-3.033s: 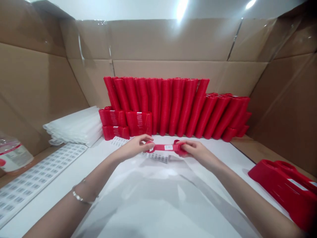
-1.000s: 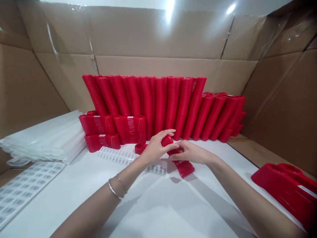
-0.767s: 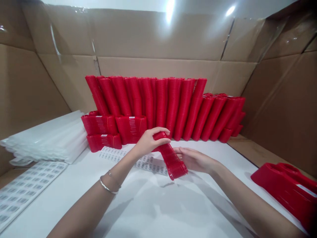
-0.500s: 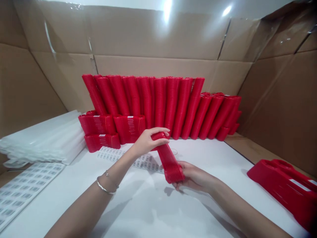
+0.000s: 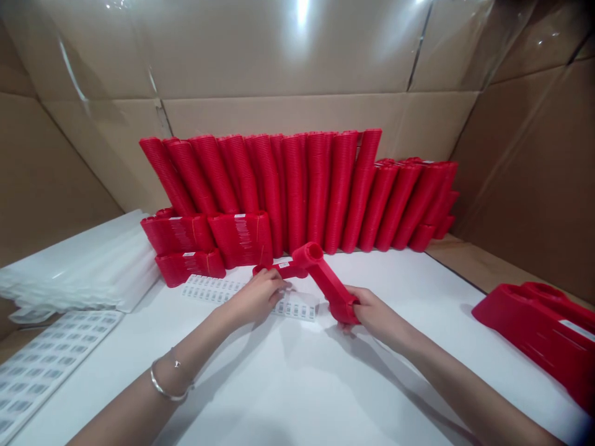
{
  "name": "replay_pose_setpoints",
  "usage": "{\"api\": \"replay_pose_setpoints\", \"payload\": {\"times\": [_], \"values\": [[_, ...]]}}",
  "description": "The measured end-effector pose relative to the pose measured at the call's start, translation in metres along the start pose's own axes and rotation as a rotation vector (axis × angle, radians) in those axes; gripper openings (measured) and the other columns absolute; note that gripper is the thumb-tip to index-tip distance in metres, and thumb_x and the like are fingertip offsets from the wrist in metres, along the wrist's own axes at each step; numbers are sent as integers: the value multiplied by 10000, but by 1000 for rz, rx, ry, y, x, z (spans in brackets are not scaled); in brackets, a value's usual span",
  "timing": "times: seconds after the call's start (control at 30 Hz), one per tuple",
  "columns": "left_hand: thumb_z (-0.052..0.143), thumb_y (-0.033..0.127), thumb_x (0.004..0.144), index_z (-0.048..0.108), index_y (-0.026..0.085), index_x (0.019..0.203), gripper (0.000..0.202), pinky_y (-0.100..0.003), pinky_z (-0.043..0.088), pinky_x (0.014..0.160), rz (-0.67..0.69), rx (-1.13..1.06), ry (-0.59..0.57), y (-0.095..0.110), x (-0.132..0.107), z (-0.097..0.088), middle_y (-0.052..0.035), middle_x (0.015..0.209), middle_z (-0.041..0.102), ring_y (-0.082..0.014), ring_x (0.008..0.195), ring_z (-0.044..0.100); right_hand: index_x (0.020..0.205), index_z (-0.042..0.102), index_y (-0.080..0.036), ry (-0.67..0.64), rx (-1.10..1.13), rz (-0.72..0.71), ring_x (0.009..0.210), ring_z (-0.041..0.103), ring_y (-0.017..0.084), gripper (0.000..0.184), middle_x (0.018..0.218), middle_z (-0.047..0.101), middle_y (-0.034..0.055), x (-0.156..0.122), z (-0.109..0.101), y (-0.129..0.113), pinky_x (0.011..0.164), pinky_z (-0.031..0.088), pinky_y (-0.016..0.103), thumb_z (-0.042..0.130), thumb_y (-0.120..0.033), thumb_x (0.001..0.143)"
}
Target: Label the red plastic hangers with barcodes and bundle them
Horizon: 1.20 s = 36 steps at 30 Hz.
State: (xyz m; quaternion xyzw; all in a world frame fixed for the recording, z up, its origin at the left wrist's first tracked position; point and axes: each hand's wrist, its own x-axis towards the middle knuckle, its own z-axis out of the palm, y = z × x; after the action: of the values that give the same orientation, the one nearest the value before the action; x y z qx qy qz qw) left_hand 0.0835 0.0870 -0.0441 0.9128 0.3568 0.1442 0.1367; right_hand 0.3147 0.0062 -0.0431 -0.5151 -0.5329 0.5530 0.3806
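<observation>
My right hand [image 5: 374,314] grips the near end of a red plastic stack [image 5: 329,280] of nested pieces, held tilted above the white table. The stack's far end shows a round hollow. My left hand [image 5: 264,296] is lowered over a sheet of small printed labels [image 5: 297,308], its fingers curled together at the sheet's upper edge. Whatever lies between those fingertips is hidden. Just beyond them rests a red plastic piece [image 5: 292,269] with a white label on top, partly covered by my left hand and the held stack.
Tall red stacks [image 5: 317,192] stand in a row along the back, with shorter labelled bundles [image 5: 239,238] at left. White plastic bags [image 5: 88,260] and a larger label sheet [image 5: 44,365] lie left. Red pieces [image 5: 534,328] sit right. Cardboard walls [image 5: 288,65] surround the table.
My left hand has let go of the stack's far end and dropped left to the label sheet. My right hand has carried the stack slightly right and turned it, uncovering the labelled red piece.
</observation>
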Motion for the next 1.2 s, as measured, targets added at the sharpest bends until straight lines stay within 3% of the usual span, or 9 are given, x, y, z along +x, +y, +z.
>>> {"api": "replay_pose_setpoints", "payload": {"times": [0.2,0.37,0.47,0.6,0.93,1.2], "values": [[440,116,761,596,171,744,165,-275,426,696,-65,-30,49,7,4,7,-45,898,560,-161,771,537,665,440,-189,76,-202,-25,462,460,110,193,535,448,-30,2,2,12,434,346,219,321,-89,550],[490,229,773,549,167,729,96,-234,466,639,-91,-399,-22,32,5,-2,-13,790,580,-134,706,562,703,518,-190,227,-436,-61,572,481,132,259,622,530,-1,-2,0,11,526,334,225,340,-57,570],[501,297,787,558,174,735,145,-242,470,638,-122,-527,128,60,5,-1,-8,761,611,-139,704,568,777,568,-196,300,-683,-82,708,522,161,311,791,588,39,-6,4,7,604,339,238,345,-46,619],[539,286,769,587,179,719,128,-246,459,647,-157,-587,265,85,4,7,-7,734,635,-142,691,574,823,580,-201,294,-757,-72,744,526,172,313,849,579,55,-11,10,2,619,332,247,342,-55,680],[558,277,749,617,180,717,118,-243,435,625,-211,-554,339,88,7,14,1,722,646,-136,657,553,920,581,-198,281,-786,-77,760,518,178,321,866,563,64,-12,15,3,612,306,251,362,-63,730],[520,239,794,589,181,728,112,-245,407,639,-153,-488,431,86,7,26,7,741,605,-125,683,522,807,538,-176,277,-762,-93,719,507,158,244,818,545,51,-19,21,-2,605,309,250,345,-53,723]]}}
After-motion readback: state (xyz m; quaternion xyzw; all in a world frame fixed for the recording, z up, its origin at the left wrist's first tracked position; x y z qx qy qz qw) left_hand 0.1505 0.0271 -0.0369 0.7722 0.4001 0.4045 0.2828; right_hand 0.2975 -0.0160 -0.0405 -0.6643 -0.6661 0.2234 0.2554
